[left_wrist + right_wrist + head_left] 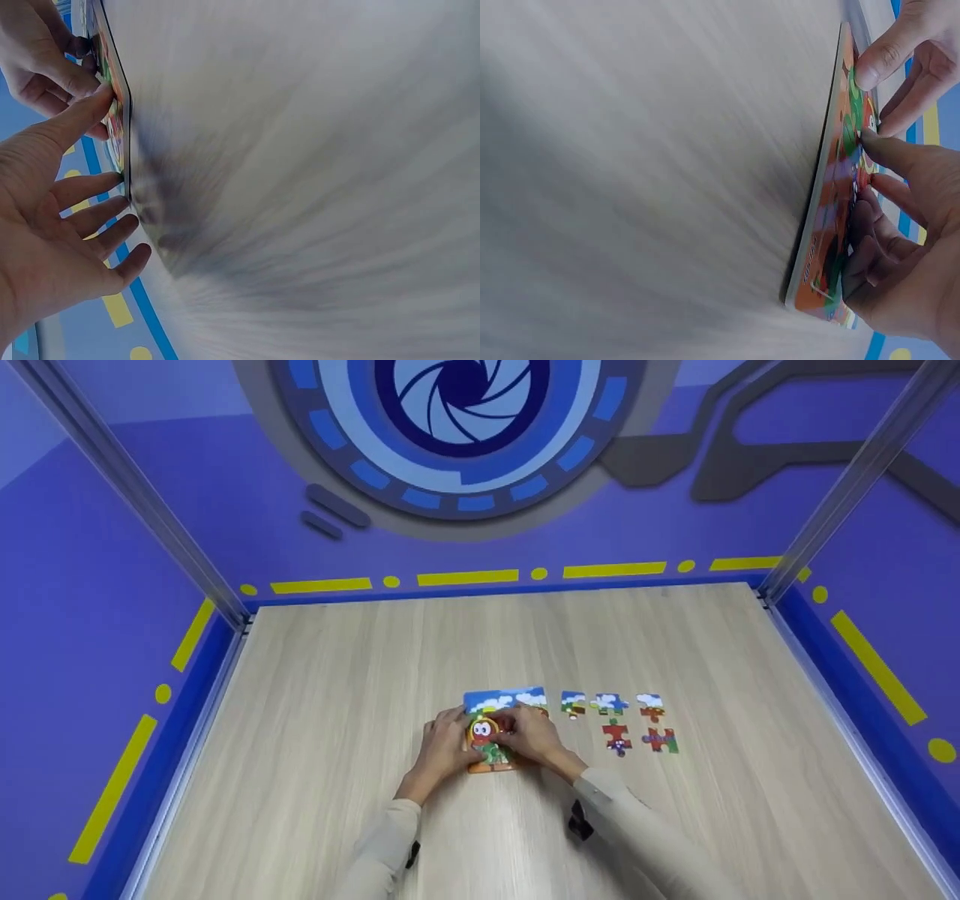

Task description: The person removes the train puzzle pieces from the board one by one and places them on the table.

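A jigsaw puzzle board (493, 765) with a cartoon character, blue sky and an orange lower edge lies flat on the table. At its left side is my left hand (444, 746); the thumb presses the picture and the fairly straight fingers touch the board's edge. My right hand (534, 733) is over the board's right half, thumb and forefinger pinching a small reddish puzzle piece (864, 178) against the picture. That hand hides much of the piece and the board under it. In the right wrist view, the right hand's other fingers are curled near the board's surface.
Several loose puzzle pieces lie right of the board, in two rows: sky pieces such as this one (609, 704) behind, and a red piece (616, 737) and a multicoloured piece (661, 740) in front. Blue-purple panels (465, 555) wall the wooden table (322, 675) at back and sides.
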Motion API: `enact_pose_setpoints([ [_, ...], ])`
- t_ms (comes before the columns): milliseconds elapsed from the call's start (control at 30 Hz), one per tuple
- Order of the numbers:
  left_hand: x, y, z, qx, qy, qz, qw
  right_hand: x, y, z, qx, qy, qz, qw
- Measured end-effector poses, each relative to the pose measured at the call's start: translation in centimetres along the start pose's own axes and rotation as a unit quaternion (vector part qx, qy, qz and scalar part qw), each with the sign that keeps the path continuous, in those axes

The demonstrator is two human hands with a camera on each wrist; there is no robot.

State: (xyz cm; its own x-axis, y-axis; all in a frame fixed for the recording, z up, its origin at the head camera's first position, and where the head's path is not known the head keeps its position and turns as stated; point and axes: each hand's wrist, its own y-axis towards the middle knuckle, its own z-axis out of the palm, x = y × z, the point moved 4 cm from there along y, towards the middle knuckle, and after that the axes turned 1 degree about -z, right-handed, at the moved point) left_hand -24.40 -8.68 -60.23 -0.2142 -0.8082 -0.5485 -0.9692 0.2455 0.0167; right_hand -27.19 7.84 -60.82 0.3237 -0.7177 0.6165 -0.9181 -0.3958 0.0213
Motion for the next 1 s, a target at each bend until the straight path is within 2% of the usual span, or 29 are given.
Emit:
enact_pose_setpoints([
  [200,-0.19,0.17,-0.29,0.002,0.012,-0.003,0.9999,0.26,0.27,-0.16,0.010,0.005,0.030,0.9995],
  [633,-0.17,0.45,-0.29,0.007,0.009,-0.017,0.9998,0.34,0.56,-0.31,0.009,0.049,0.046,0.9977],
  [1000,-0.05,0.28,-0.09,0.011,0.006,-0.039,0.9992,0.11,-0.13,-0.43,-0.009,0.097,0.003,0.9953],
])
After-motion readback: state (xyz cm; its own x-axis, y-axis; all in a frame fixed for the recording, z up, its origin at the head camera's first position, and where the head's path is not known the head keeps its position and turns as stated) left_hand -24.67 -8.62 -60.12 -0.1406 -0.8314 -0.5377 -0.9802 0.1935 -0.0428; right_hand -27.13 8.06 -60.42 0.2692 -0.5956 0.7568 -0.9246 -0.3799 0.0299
